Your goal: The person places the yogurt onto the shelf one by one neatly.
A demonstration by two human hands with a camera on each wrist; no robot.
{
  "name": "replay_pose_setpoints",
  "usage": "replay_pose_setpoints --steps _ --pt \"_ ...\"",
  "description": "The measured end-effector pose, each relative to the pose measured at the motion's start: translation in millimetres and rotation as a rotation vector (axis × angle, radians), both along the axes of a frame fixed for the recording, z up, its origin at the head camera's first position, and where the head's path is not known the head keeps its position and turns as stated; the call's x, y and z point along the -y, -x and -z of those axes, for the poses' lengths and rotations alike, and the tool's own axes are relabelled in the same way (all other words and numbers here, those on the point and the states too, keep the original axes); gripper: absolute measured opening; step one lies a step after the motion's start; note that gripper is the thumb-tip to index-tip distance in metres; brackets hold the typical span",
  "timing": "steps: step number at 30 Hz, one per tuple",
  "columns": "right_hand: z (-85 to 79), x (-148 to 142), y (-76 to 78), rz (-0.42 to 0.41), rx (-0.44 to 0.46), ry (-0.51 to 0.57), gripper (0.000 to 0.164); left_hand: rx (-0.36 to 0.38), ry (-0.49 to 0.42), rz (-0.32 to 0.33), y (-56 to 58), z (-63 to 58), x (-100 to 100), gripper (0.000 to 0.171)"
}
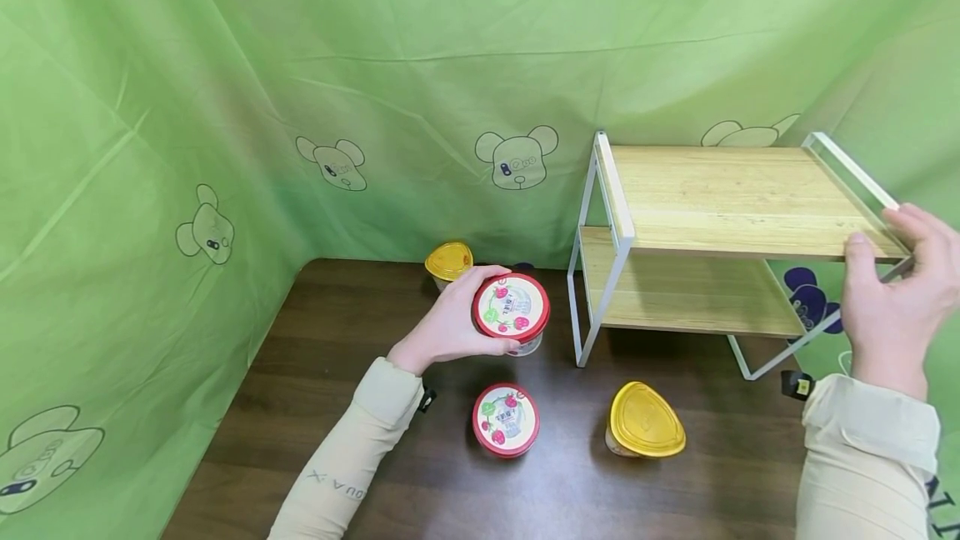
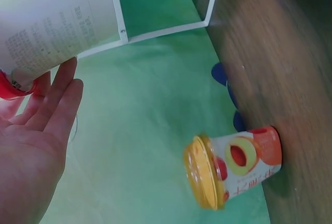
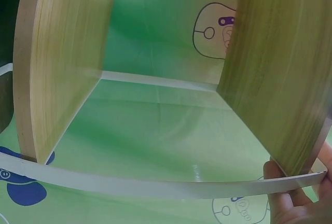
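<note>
Tabletop (image 1: 322,357) of dark wood grain bears a round red-lidded cup (image 1: 506,421) and a rounded-triangular yellow-lidded cup (image 1: 645,421). Left hand (image 1: 456,323) grips a berry-printed cup (image 1: 512,308) above the table, red-rimmed lid uppermost; the left wrist view alone shows its fine side text. Right hand (image 1: 903,298) grips the corner of a pale-board, white-framed shelf (image 1: 735,198). Rear yellow-lidded tub (image 1: 449,260) stands before creased green cloth (image 1: 412,98).

My left hand (image 2: 39,143) holds a white, strawberry-printed, red-rimmed cup (image 2: 57,24) | thin white metal frame (image 2: 167,30) beyond it | yellow-lidded, white-and-orange tapered cup (image 2: 236,162) with fruit print, apart from my hand, standing on dark brown wooden tabletop (image 2: 275,63) | green cloth (image 2: 129,130) behind
</note>
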State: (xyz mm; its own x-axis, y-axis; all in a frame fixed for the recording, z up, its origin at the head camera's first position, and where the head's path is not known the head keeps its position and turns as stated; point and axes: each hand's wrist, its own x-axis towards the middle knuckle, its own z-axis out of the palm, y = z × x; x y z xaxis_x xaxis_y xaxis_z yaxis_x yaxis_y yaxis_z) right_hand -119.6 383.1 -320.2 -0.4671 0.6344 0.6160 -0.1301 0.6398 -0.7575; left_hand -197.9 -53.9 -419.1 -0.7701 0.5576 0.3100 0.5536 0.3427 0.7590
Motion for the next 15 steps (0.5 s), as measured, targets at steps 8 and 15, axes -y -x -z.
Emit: replay_pose_setpoints --steps 8,15 --pt "1.3 0.5 0.8 -0.002 -0.012 0.008 0.035 -0.025 0.018 0.027 -1.4 0.6 -11.5 0.093" --pt "0.9 0.5 2.3 -0.006 -0.009 0.036 0.035 -0.052 0.010 0.062 -3.2 1.5 -21.7 0.093"
